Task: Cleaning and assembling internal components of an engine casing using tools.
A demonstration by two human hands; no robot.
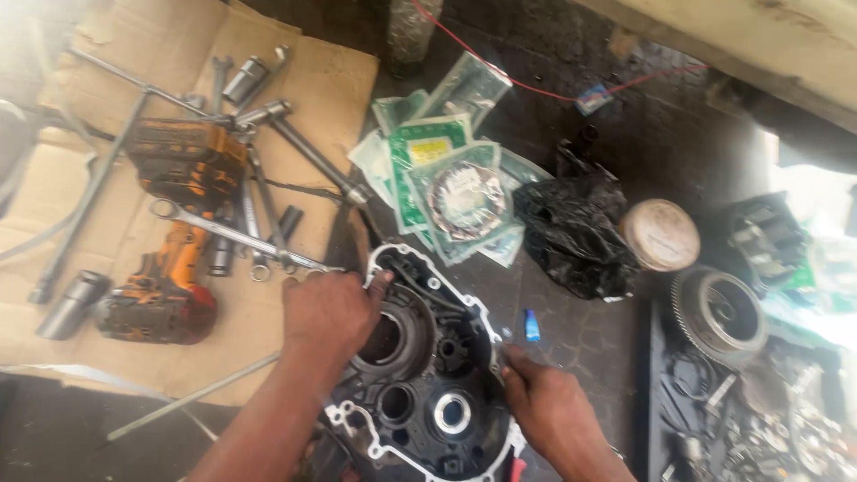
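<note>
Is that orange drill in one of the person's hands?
No: the drill lies on the cardboard, while both the left hand and the right hand rest on the engine case.

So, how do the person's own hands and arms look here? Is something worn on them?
Both the left hand and the right hand are bare: no gloves. No ring, watch or bracelet shows. Both forearms are also uncovered as far as the picture's lower edge, so no sleeve is visible. Whether the fingers are stained with grease is too blurred to tell.
</note>
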